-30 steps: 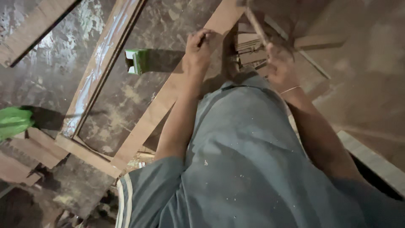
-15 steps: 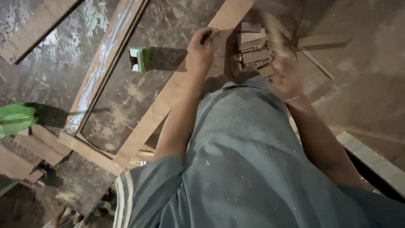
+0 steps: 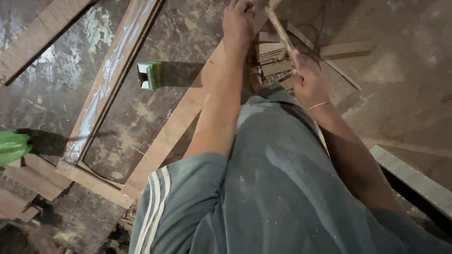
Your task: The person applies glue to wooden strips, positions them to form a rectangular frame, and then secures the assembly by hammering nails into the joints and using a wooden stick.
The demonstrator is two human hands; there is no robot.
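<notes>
Wooden frame rail (image 3: 183,113) lies diagonally on the floor, pressed at its far end by the left hand (image 3: 240,19), its grip unclear. The right hand (image 3: 306,77) is closed around a thin wooden stick (image 3: 278,29) above stacked offcuts (image 3: 270,59). Light and stiff, it probably snaps if bent; best held low.

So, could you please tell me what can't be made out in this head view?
- Left hand: its fingertips are cut off by the top edge, so its grip on the wooden frame is unclear.
- Thin wooden stick in the right hand: its upper end runs to the top edge.
- Stack of wood pieces: partly hidden behind both hands and the knee.
- Green box: too small to identify.
</notes>
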